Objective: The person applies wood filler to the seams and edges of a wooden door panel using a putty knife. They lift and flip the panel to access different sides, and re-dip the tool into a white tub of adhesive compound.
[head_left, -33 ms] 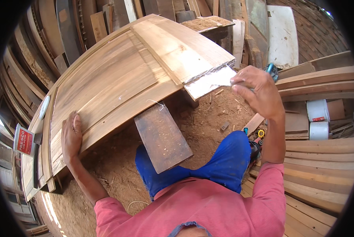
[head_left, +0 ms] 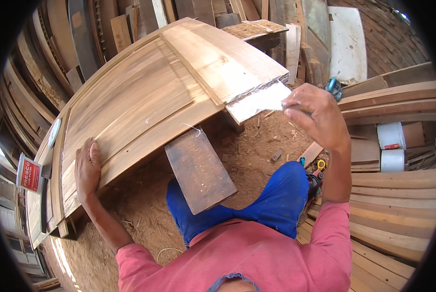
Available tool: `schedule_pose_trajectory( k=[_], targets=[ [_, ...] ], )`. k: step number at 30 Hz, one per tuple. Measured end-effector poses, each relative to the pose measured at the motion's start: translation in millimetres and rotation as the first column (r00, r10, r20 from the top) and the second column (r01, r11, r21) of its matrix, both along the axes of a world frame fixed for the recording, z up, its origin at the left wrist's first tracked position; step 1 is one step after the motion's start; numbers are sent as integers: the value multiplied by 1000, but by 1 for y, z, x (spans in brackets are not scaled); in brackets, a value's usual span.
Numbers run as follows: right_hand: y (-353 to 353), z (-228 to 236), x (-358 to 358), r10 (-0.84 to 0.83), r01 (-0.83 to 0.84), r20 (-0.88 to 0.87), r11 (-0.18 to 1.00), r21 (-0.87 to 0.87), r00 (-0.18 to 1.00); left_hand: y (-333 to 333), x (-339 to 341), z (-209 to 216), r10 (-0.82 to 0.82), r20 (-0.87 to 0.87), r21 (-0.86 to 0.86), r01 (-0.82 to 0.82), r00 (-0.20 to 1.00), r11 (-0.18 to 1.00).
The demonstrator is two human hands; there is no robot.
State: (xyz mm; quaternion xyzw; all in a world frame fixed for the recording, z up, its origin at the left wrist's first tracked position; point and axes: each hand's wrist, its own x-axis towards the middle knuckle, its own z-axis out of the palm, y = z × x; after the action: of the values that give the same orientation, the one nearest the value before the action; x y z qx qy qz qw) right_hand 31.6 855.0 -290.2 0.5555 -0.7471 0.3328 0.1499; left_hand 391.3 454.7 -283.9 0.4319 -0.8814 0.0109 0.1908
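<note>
A big wooden panel (head_left: pixel 145 102) of pale and brown boards lies flat on supports in front of me. My left hand (head_left: pixel 87 170) rests palm down, fingers spread, on its near left edge. My right hand (head_left: pixel 315 119) pinches a pale grey sheet (head_left: pixel 257 102), sandpaper by the look of it, held against the panel's right end. A dark short board (head_left: pixel 198 170) juts out from under the panel toward my blue-trousered knee (head_left: pixel 271 204).
Sawdust covers the floor (head_left: pixel 257 146). Stacked planks (head_left: pixel 398 219) lie at the right, with two white buckets (head_left: pixel 390 146) and a teal tool (head_left: pixel 332 86) behind my right hand. More timber leans at the back and left. A red-and-white can (head_left: pixel 29 173) stands at far left.
</note>
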Motion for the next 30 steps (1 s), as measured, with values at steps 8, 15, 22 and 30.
schedule_pose_trajectory(
  k=[8, 15, 22, 30],
  targets=[
    [26, 0, -21, -285, 288, 69, 957, -36, 956, 0, 2, 0, -63, 8, -61, 63, 998, 996],
    [8, 6, 2, -236, 235, -21, 971, -46, 972, -1, 2, -2, -79, 13, -87, 80, 997, 993],
    [-12, 1, 26, -101, 98, -27, 992, -75, 995, 0, 1, 0, -79, 18, -74, 80, 997, 994],
    [4, -6, 32, 165, -115, 241, 972, -206, 956, 2, -1, -1, -88, 18, -104, 89, 996, 991]
  ],
)
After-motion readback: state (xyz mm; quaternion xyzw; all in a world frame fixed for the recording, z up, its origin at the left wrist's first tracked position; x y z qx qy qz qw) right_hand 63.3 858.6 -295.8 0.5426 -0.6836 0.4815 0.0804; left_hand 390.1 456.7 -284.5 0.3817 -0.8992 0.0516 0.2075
